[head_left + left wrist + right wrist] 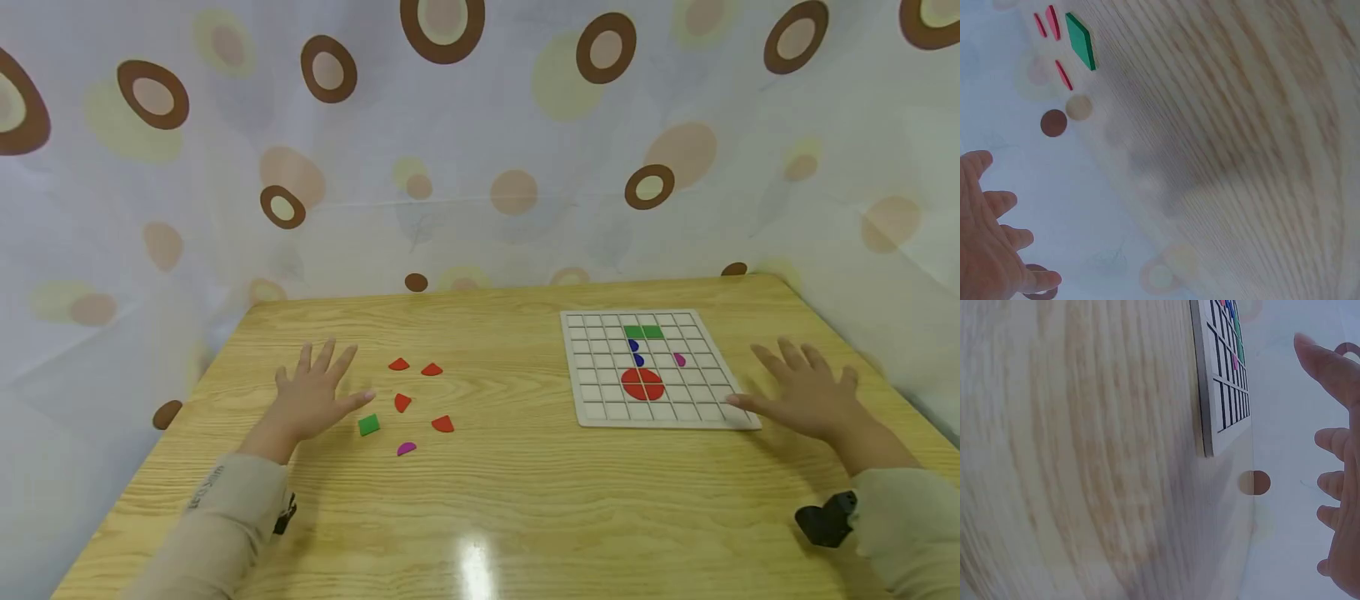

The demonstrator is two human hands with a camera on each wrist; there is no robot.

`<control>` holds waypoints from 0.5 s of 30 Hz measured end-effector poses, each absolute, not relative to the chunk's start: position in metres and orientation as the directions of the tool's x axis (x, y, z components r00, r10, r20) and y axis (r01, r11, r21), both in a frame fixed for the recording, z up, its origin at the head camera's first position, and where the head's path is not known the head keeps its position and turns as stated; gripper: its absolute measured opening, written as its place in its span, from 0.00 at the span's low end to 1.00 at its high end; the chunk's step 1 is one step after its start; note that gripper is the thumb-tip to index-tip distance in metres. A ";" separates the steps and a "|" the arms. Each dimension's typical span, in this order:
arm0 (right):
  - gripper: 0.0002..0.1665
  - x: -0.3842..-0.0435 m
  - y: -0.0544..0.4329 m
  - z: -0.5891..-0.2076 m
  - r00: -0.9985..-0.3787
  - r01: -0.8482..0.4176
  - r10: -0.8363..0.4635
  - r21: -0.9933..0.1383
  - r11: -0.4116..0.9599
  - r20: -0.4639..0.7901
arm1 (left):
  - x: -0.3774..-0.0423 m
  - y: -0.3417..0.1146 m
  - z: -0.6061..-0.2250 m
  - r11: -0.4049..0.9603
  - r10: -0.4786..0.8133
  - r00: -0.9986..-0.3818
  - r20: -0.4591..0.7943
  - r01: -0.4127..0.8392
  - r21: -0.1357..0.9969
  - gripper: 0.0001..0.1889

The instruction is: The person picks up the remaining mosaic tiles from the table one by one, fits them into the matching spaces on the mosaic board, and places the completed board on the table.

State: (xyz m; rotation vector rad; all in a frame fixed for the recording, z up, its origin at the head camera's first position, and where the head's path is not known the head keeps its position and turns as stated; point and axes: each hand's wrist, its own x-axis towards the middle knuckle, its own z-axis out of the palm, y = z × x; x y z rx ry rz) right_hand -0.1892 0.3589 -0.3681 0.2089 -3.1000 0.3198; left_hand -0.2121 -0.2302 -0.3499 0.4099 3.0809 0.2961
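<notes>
My left hand is spread wide, holding nothing; just right of it lie loose red pieces, a green piece and a purple piece; my right hand, also spread and empty, has the gridded board just to its left, partly covered; being thin, the loose shapes should lift best pinched by their edges and lowered flat; beneath both hands, a pale wood table; beyond them, a spotted white sheet.

A beige cloth left sleeve bears small dark lettering near its cuff; a beige cloth right sleeve matches it. A small black device shows beside each cuff.
</notes>
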 end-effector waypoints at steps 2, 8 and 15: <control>0.55 -0.189 0.357 -0.369 -0.991 -0.134 -0.131 -0.203 0.970 0.026 | -0.215 -0.222 -0.351 0.942 0.279 -0.960 0.003 0.274 0.194 0.44; 0.54 -0.191 0.353 -0.372 -0.989 -0.147 -0.146 -0.208 0.967 0.016 | -0.221 -0.195 -0.351 0.928 0.330 -0.944 -0.004 0.324 0.182 0.42; 0.55 -0.193 0.348 -0.375 -0.987 -0.161 -0.163 -0.207 0.965 0.009 | -0.228 -0.164 -0.357 0.915 0.381 -0.924 -0.004 0.377 0.143 0.41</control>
